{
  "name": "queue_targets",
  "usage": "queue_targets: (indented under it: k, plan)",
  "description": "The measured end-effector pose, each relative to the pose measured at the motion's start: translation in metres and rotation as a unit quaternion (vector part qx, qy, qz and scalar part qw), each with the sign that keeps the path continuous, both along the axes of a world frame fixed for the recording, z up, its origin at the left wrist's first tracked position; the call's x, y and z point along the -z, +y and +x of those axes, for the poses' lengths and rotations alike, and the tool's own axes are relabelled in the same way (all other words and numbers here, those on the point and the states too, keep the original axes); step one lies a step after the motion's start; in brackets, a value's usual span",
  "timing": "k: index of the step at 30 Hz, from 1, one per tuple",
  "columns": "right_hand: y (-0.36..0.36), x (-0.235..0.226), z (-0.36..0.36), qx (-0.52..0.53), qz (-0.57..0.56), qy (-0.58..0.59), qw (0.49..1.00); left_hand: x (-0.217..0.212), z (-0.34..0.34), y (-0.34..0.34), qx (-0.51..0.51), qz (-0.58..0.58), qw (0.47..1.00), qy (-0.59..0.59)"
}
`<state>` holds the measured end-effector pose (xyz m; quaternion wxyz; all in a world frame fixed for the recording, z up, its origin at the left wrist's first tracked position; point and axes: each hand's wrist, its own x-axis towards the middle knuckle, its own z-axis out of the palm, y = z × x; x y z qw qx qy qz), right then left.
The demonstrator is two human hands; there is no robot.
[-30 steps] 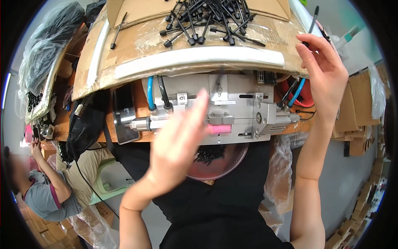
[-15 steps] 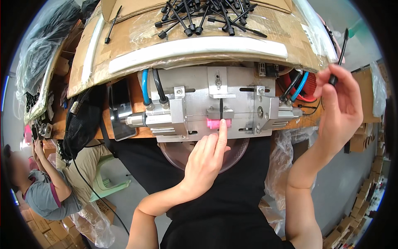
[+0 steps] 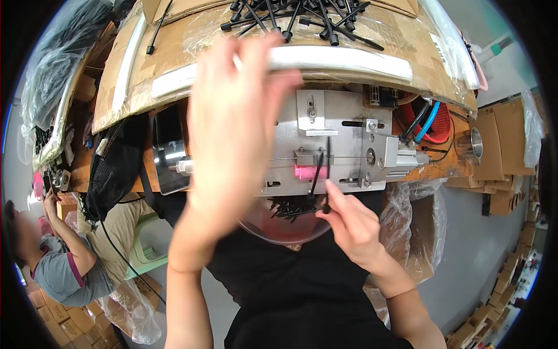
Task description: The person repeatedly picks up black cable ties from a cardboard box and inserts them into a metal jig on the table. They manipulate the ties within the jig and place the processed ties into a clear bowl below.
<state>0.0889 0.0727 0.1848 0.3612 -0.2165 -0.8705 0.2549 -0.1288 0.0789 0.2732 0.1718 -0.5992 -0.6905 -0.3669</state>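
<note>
My left hand (image 3: 232, 128) is raised with fingers apart, holding nothing, and it hides the left part of a grey metal fixture (image 3: 343, 139). My right hand (image 3: 349, 224) pinches two thin black sticks (image 3: 321, 174) upright in front of the fixture's pink block (image 3: 305, 172). Below the fixture sits a clear bowl (image 3: 285, 224) with several short black sticks in it. A pile of long black sticks (image 3: 296, 20) lies on the cardboard tray (image 3: 174, 41) above.
A black mesh bag (image 3: 113, 168) and a dark screen (image 3: 168, 148) stand left of the fixture. Red, blue and black hoses (image 3: 427, 119) and a metal cylinder (image 3: 474, 142) are at its right. Another person (image 3: 52, 256) sits at the lower left. Cardboard boxes (image 3: 505, 151) stand right.
My right hand came down from the upper right with the black sticks to the pink block. My left hand lifted off the pink block and rose in front of the fixture.
</note>
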Motion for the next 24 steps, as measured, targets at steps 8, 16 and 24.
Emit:
queue_targets:
  k: [8, 16, 24]
  plan:
    - [-0.001, 0.01, -0.018, -0.012, 0.026, -0.003, 1.0, -0.025, -0.063, 0.036, 0.119, -0.148, 0.977, -0.093]
    - [0.033, -0.061, -0.013, -0.035, 0.107, -0.07, 0.991, -0.036, -0.066, 0.017, 0.131, -0.127, 0.976, -0.116]
    - [0.168, -0.141, -0.108, 0.107, 0.248, -0.244, 0.931, -0.038, -0.058, -0.012, 0.117, -0.085, 0.983, -0.108]
